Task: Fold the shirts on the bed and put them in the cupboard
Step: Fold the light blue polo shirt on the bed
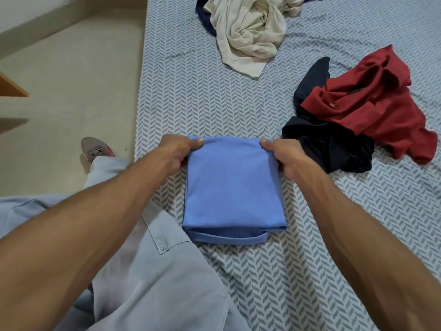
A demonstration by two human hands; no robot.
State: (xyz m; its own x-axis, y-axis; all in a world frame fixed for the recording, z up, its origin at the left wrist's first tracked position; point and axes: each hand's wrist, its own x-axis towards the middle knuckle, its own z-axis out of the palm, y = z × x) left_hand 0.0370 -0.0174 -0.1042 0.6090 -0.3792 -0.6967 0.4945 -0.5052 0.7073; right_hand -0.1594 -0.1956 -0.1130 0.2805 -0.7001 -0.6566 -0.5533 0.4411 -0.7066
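A blue shirt (pixel 232 189) lies folded into a neat rectangle on the bed (pixel 191 91), right in front of me. My left hand (pixel 177 150) grips its far left corner, thumb on top. My right hand (pixel 285 156) grips the far right corner the same way. Unfolded shirts lie further off: a red one (pixel 372 106) at the right, a dark navy one (pixel 329 144) beside and under it, and a crumpled cream one (pixel 253 29) at the far end. Another dark garment (pixel 202 13) peeks out beneath the cream one.
The bed has a grey-and-white herringbone sheet. Its left edge borders a beige floor (pixel 71 80). My leg in light trousers (pixel 143 271) leans against the bed, my shoe (pixel 95 149) on the floor. Wooden shelf edges (pixel 12 89) show at the far left.
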